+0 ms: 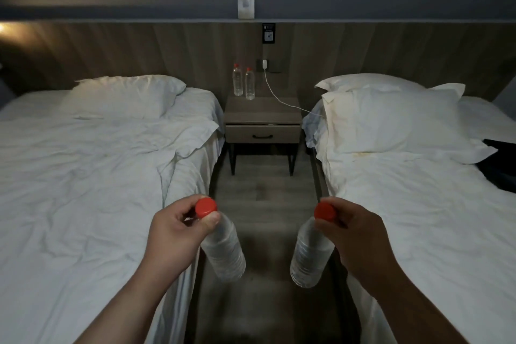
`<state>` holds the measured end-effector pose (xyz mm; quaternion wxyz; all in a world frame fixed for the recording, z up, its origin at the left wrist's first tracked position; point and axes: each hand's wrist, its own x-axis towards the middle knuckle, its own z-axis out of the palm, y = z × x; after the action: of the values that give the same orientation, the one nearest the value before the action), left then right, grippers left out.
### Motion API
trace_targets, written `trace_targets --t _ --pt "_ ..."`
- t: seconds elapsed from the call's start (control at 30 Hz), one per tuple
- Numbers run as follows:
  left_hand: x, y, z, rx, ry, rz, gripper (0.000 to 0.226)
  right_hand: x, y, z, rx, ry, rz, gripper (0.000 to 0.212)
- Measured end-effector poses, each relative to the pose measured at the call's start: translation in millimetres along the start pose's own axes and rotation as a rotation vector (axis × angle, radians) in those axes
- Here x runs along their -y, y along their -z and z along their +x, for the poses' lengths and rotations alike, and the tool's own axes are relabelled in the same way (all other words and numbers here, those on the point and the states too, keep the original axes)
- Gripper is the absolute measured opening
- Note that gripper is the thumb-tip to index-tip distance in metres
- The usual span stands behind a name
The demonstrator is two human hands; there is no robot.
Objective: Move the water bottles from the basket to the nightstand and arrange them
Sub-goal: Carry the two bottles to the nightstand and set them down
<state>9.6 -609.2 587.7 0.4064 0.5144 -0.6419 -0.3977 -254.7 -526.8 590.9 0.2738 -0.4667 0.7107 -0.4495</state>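
Two water bottles up in the air! The left-hand bottle [223, 251] hangs by its red cap, pinched between thumb and fingers of the left hand [176, 229]. The right-hand bottle [310, 257] dangles the same way from the right hand [354, 232], fingers curled round its cap. Both hang over the floor [265, 204] between the beds, well apart from the desk [262, 110]. Up there, a rear bottle [237, 81] and a front bottle [249, 84] stand upright just beside each other, back left. A white cable [275, 92] trails across to the right bed [418, 204]; the left bed [83, 176] lies rumpled
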Motion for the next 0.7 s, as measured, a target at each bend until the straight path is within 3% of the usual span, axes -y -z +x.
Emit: trace_targets --t 0.23,0.7 --pt "0.0 -7.9 52.4 -0.085 0.010 -0.010 0.015 3.4 -3.5 79.3 0.065 0.004 0.063 0.036" --pt "47.6 -37.0 242.5 -0.036 0.074 -0.045 0.028 4.7 -53.4 273.3 0.083 -0.018 0.033 0.035"
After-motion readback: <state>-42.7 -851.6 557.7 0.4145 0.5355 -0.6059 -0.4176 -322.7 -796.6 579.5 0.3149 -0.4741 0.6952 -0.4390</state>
